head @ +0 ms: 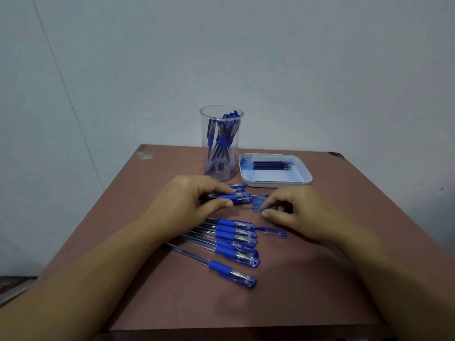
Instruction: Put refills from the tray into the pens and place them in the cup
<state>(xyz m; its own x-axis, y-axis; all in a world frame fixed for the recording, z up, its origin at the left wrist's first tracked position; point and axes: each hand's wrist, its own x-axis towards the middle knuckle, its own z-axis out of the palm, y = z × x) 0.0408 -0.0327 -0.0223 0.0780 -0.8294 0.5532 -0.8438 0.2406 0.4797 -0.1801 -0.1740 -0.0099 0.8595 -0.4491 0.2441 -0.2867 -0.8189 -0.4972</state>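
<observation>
A clear plastic cup (219,166) at the back of the table holds several blue pens. To its right, a white tray (274,183) carries several dark blue refills (272,165). My left hand (194,200) grips a blue pen (236,198) lying sideways in front of the cup. My right hand (293,210) pinches a blurred blue cap (258,205) just off that pen's tip. Several capped blue pens (234,244) lie in a row nearer to me, with one loose cap (274,233) beside them.
The brown table (320,279) ends in edges at left, right and front. Another loose blue cap (237,186) lies behind the held pen. A pale wall rises behind the table.
</observation>
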